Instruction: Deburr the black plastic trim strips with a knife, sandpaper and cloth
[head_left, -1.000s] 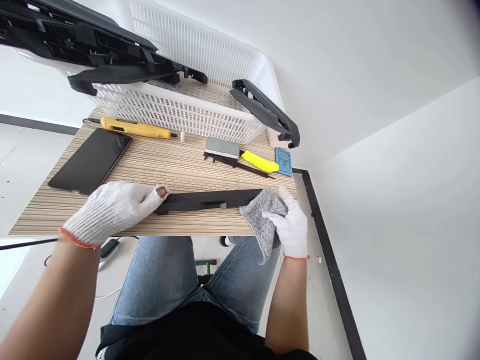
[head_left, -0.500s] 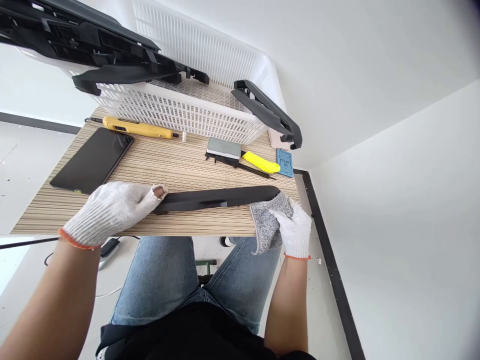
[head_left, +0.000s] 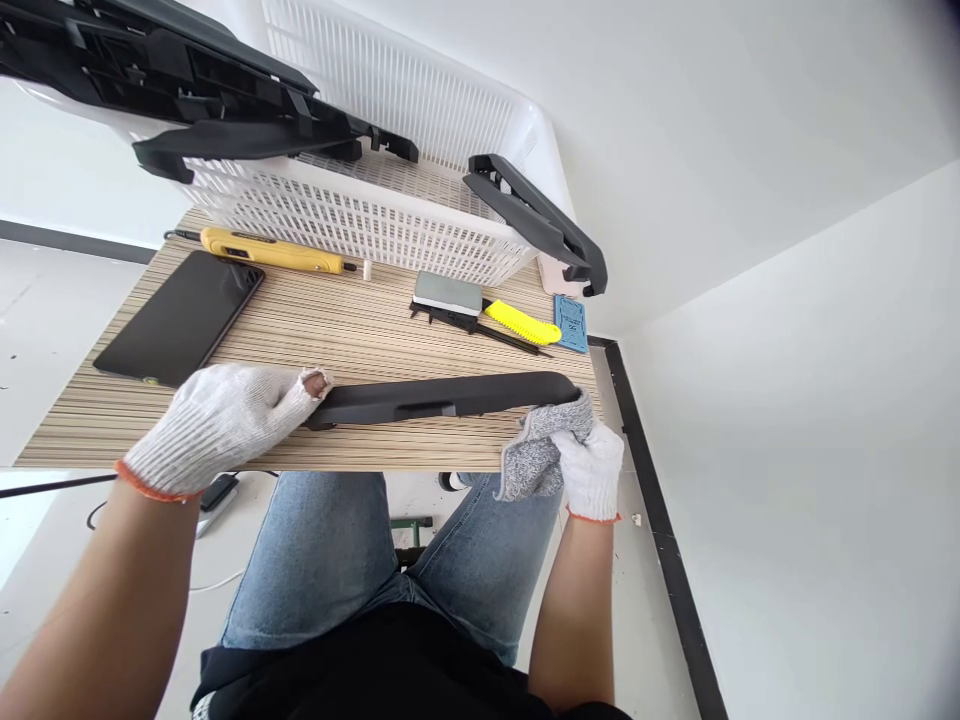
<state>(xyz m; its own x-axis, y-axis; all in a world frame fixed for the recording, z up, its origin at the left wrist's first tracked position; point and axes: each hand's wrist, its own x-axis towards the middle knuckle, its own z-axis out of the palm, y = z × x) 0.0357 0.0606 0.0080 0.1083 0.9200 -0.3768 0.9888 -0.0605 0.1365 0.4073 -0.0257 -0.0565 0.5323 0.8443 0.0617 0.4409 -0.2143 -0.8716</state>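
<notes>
A long black plastic trim piece spans the space between my hands, just above the near part of the table. My left hand, in a white knit glove with the thumb tip bare, is closed around its left end. At the other end, my gloved right hand grips a speckled grey cloth. The cloth touches the right tip of the trim piece, and a loose fold hangs past the table edge. My right fingers are partly hidden behind the cloth.
Across the wood-grain table lie a black phone, a yellow corded tool, a grey sharpening stone, a yellow-handled knife, black calipers and a blue card. Behind stands a white basket holding black plastic parts.
My right hand has shifted slightly, and the cloth is now bunched around the right tip of the trim piece, uncovering more of its lower edge. My left hand keeps its hold.
</notes>
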